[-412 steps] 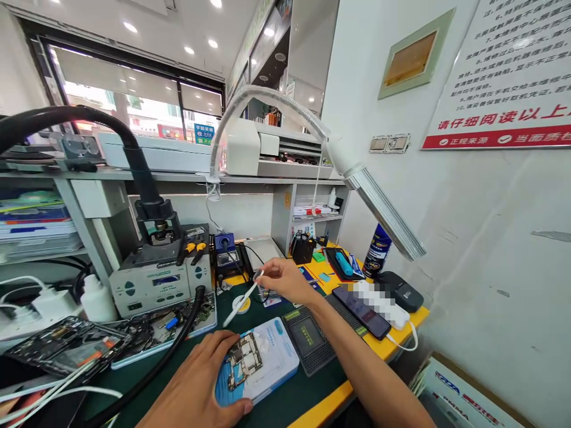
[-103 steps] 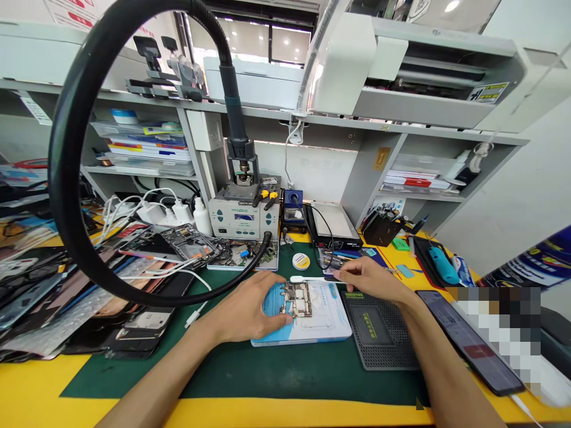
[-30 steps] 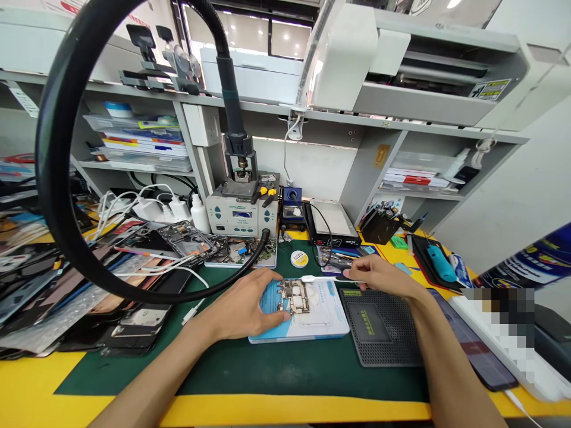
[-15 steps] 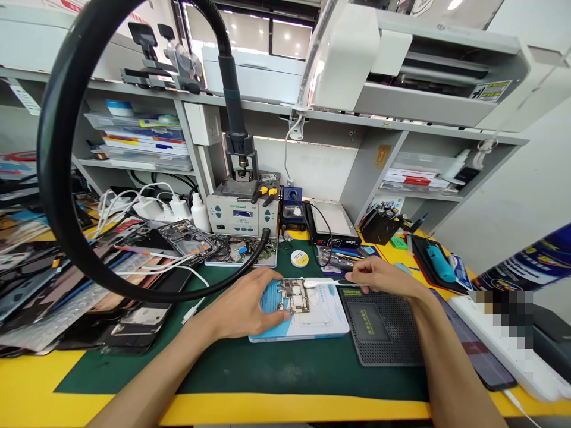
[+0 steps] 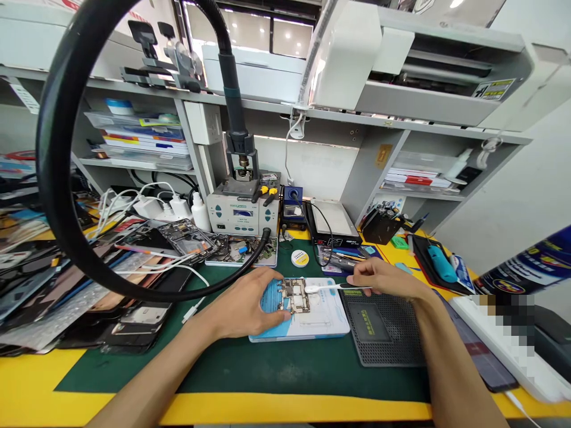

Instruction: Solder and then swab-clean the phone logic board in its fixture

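Observation:
A small phone logic board (image 5: 295, 295) lies on a blue and white flat box (image 5: 323, 324). My left hand (image 5: 250, 303) curves round the board's left side, its thumb at the lower edge and its fingers at the upper left, gripping it against the box. From the right, my right hand (image 5: 379, 278) pinches the handle of a slim white brush (image 5: 328, 287). The brush's head is at the board's upper right edge; whether it touches is too small to tell. Beneath my right wrist lies a black perforated mat (image 5: 388, 348).
A thick black hose (image 5: 57, 226) loops over the left side from a hot air station (image 5: 236, 215). Phone parts (image 5: 143, 321) pile up at left. A round tin (image 5: 300, 258) stands behind the box. At right are a large blue can (image 5: 526, 264) and a phone (image 5: 486, 356).
The brush head has shifted slightly down along the board's right edge, and my right hand has moved a little with it. My left hand and the board stay put.

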`<state>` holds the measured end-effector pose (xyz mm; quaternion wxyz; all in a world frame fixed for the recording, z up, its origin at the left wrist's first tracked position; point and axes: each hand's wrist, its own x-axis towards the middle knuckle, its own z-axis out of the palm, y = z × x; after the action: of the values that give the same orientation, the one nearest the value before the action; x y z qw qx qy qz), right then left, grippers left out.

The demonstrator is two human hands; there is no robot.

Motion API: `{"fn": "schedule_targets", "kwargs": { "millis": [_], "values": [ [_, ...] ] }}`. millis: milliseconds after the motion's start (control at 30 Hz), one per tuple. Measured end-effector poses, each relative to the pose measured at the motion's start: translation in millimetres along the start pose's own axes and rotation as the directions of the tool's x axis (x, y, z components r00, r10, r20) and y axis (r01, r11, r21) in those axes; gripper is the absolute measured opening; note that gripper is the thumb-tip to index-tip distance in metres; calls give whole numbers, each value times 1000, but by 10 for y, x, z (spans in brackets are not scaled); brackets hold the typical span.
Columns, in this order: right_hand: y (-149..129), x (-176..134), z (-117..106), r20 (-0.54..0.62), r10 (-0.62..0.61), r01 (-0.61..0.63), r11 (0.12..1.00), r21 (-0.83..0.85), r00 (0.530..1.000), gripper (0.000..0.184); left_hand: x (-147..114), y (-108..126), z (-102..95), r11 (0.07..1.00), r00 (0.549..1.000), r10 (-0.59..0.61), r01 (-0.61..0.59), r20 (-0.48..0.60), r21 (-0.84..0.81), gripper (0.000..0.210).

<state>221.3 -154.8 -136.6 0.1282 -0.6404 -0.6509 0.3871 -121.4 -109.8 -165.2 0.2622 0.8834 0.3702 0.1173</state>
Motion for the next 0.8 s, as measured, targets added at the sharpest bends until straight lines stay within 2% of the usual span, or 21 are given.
{"fn": "schedule_targets", "kwargs": {
  "millis": [133, 367, 533, 700, 800],
  "values": [
    [-1, 8, -6, -34, 19, -20, 1000, -20, 999, 50, 0, 13, -8, 1000, 1000, 4, -4, 2, -1, 65],
    [4, 5, -6, 28, -7, 8, 999, -33, 1000, 52, -10, 24, -17, 1000, 1000, 1, -1, 4, 4, 65],
    [24, 5, -16, -40, 3, -4, 1000, -29, 999, 52, -13, 28, -15, 1000, 1000, 1, -1, 3, -1, 64],
    [38, -12, -18, 36, -13, 14, 999, -29, 999, 53, -2, 24, -25, 1000, 1000, 7, -7, -5, 3, 65],
    [-6, -36, -20, 32, -11, 11, 1000, -17, 999, 48, -2, 23, -32, 1000, 1000, 8, -8, -4, 2, 67]
  ]
}}
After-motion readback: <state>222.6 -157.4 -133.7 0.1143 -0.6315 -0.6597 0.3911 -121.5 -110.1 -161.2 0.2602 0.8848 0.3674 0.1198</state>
